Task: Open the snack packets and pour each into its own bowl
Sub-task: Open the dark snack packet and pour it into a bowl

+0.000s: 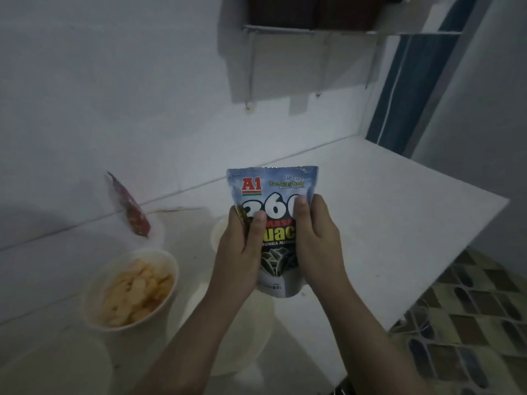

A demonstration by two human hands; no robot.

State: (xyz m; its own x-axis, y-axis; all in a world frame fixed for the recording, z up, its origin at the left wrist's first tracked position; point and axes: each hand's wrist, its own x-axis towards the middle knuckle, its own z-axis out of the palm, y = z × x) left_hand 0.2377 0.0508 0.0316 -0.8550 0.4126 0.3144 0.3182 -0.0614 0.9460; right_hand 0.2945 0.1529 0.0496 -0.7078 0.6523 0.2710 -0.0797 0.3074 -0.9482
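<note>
A blue and white sunflower seed packet (272, 186) stands upright in the air above the white counter (385, 223). My left hand (239, 246) grips its left side and my right hand (316, 238) grips its right side, thumbs on the front. Its top edge looks sealed. Under my forearms sits a white bowl (251, 332), partly hidden. Another white bowl (219, 232) shows just behind my left hand. At the left, a white bowl (131, 289) holds pale yellow chips. A red snack packet (131, 209) leans against the wall behind it.
The counter's right edge drops off to a patterned tile floor (470, 323). A white wall (114, 95) runs along the back. A metal rack (313, 38) hangs on the wall above.
</note>
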